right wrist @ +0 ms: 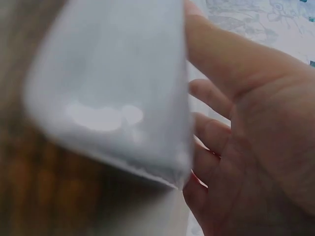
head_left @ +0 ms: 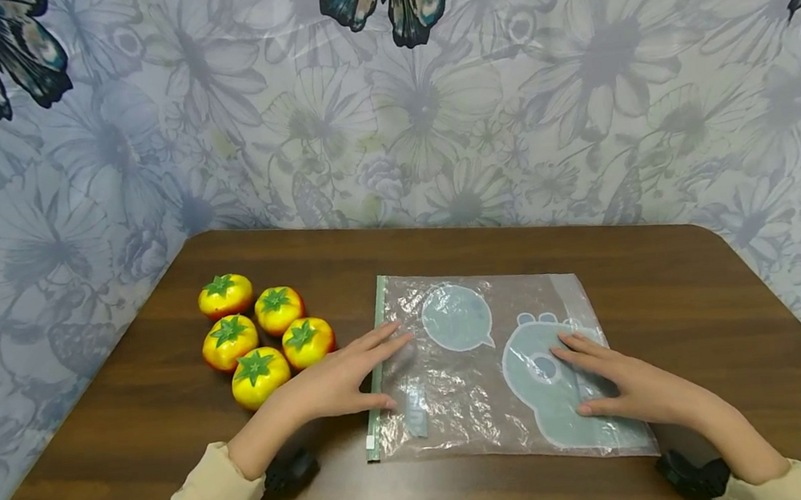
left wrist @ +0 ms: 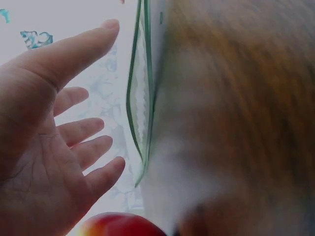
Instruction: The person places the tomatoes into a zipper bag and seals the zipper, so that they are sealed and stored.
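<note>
A clear plastic zip bag lies flat on the table, with a white-outlined bear shape and a speech bubble printed on it. Green strips run along its left edge, and they bow apart in the left wrist view. Over that edge my left hand spreads with its fingers extended, holding nothing. My right hand lies over the bear print near the right side, fingers fairly straight. Whether either hand presses on the plastic is hard to tell. The bag's blurred right corner fills much of the right wrist view.
Several yellow-red tomatoes with green leafy tops sit grouped left of the bag, close to my left forearm. The brown wooden table backs onto a flowered wall covering with butterflies. Dark wrist devices sit under both wrists.
</note>
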A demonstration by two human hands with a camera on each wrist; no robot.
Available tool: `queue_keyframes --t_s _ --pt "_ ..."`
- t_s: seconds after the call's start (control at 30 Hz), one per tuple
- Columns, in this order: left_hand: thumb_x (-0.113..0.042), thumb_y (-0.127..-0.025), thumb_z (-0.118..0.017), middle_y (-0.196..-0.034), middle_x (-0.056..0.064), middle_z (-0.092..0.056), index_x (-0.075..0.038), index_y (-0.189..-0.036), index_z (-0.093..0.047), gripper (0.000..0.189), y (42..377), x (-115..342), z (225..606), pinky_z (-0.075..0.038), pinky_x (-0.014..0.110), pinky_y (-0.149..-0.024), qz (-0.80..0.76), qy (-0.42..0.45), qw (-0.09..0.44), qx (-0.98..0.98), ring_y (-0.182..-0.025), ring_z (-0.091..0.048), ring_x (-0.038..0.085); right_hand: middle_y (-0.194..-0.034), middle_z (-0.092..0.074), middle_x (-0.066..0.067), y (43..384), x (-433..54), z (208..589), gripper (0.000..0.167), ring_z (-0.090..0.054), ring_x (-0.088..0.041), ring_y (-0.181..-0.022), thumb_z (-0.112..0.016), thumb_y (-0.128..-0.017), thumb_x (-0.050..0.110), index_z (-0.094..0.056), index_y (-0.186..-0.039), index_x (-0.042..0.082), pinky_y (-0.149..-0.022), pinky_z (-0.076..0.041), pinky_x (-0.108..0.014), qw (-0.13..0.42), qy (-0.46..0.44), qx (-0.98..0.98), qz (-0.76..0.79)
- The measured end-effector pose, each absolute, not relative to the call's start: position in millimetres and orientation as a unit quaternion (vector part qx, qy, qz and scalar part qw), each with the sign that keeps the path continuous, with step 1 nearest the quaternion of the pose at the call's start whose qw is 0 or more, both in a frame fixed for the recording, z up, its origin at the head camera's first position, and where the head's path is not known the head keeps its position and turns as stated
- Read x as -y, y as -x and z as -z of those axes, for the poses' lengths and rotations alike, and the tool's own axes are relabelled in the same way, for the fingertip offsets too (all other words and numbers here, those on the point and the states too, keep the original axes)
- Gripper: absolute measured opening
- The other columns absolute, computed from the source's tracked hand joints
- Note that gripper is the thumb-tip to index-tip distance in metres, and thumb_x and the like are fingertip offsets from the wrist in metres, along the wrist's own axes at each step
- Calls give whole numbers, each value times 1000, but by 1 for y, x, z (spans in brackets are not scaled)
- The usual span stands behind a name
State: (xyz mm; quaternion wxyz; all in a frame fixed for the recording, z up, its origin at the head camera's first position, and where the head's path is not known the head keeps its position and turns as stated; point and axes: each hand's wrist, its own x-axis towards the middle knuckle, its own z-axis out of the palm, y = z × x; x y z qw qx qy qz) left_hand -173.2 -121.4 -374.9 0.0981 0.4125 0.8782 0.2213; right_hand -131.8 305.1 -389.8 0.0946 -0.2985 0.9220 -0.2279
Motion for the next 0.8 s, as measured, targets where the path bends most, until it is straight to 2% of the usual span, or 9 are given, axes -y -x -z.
queue_keyframes --t_s 0.27,0.4,0.53,0.8 --pt "-50 -83 -64 -154 12 -10 -5 -149 -20 91 175 119 383 -19 50 -106 -139 -388 123 -903 -139 -5 30 -151 -22 -15 130 -309 391 77 -18 -25 -137 -64 -83 47 -33 -147 16 -91 -37 -57 81 313 -920 222" --pt "-53 -85 -60 -154 9 -13 -5 -149 -21 89 174 119 383 -17 51 -106 -127 -378 146 -905 -139 -6 29 -151 -23 -13 130 -310 390 77 -18 -20 -137 -64 -83 48 -33 -147 18 -92 -39 -51 74 314 -924 207" --pt "-53 -85 -60 -153 9 -16 -6 -148 -24 87 175 119 383 -16 54 -106 -128 -383 146 -903 -139 -8 31 -151 -24 -12 130 -310 390 78 -18 -16 -137 -64 -82 49 -34 -147 18 -93 -40 -44 72 313 -926 199" --pt "-47 -87 -60 -153 7 -19 -9 -148 -28 78 175 117 384 -14 59 -105 -126 -400 138 -897 -139 -8 31 -150 -24 -13 132 -309 390 78 -17 -16 -137 -65 -82 48 -34 -147 18 -92 -40 -48 74 314 -925 201"
